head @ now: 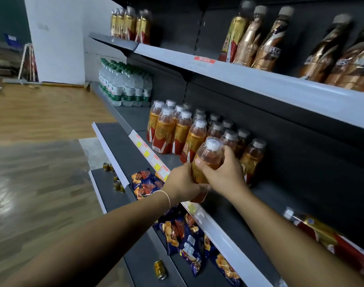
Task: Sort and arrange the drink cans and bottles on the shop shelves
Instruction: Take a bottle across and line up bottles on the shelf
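Both my hands hold one amber tea bottle with a white cap and a red-and-gold label, just above the front of the middle shelf. My left hand grips its lower part and my right hand wraps round its middle. Behind it stand several matching tea bottles in rows. One more tea bottle lies on its side at the right of the same shelf.
Water bottles stand at the shelf's far left. Gold and brown bottles line the top shelf. Blue snack bags and small gold cans lie on the lower shelves. Wooden floor lies to the left.
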Demonstrator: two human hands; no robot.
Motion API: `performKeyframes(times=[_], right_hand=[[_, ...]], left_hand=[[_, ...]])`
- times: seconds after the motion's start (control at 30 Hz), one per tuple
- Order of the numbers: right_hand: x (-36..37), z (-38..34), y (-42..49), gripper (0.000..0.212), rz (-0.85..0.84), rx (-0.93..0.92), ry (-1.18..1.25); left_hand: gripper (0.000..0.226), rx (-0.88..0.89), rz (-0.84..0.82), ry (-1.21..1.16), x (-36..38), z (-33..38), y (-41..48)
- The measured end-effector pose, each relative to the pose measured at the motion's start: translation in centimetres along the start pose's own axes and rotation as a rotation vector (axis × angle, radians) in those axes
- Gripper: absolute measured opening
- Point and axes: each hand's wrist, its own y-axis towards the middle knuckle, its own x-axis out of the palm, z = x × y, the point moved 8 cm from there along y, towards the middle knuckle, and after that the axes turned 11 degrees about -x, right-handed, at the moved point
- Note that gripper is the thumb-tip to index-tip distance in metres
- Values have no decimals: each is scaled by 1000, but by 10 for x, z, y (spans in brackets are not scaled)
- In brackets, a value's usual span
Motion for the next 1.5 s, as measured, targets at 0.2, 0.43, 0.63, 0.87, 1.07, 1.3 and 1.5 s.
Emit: performKeyframes(times=[0.2,0.43,0.63,0.87,1.07,1.3,1.5], right_hand=[[40,1,34,55,-57,19,51],[69,9,58,73,-60,88,3],[72,21,58,68,-29,141,-54],[70,34,50,61,16,205,-121],[73,40,48,60,35,244,-148],[77,38,47,62,-2,225,-257],[59,35,34,63,-115,221,-486]], left_hand=[[60,-39,-33,-27,-18,-31,53],[68,-48,-17,-6,-36,-57,111],[68,-96,-42,-9,-43,-71,142],[67,-109,-67,-31,-37,-79,159],[67,-72,-62,11,-37,-79,161],[66,-5,-119,163,-40,-73,149],[28,130,-77,644,-39,-57,118]])
